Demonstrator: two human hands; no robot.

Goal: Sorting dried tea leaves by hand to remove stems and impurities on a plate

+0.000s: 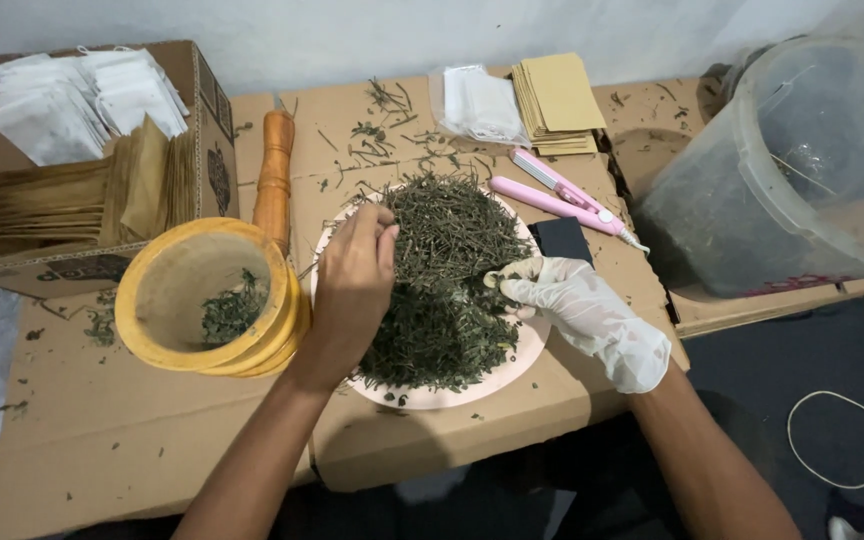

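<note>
Our surface (152, 440) is flattened brown cardboard, scattered with dry green crumbs. At its right edge stands a big translucent plastic bucket (792, 160), tilted toward us, within easy reach. At the far left corner an open carton (82, 170) keeps white sachets and tan envelopes upright. Near the left edge sits a round yellow wooden mortar (202, 300), a few leaves inside. At the middle a pale pink plate (432, 395) carries the heap of wiry dried herbs (442, 290). Our bare left hand (352, 285) pinches a thin stem, fingers together; our gloved right hand (582, 310) closes on a small tuft, steadying the pile.
</note>
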